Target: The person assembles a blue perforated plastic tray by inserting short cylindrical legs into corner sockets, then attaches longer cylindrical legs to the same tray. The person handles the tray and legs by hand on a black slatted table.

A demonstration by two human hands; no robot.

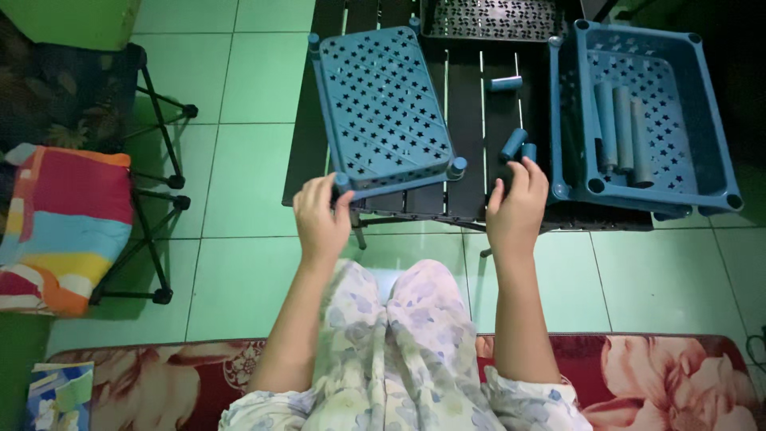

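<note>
My left hand [321,217] grips the near left corner of a blue plastic shelf tray [381,108] with star-shaped holes, which rests tilted on a low black slatted table [467,128]. At the table's near edge my right hand [517,209] is closed around a short blue tube, mostly hidden by the fingers. Two more short blue tubes [513,144] lie just beyond that hand, and another tube [505,83] lies farther back.
Stacked blue trays [702,136] at the right hold three long blue tubes [621,128]. A dark perforated tray [491,17] sits at the table's far end. A folding chair with a striped cloth [68,227] stands at the left on the green tile floor.
</note>
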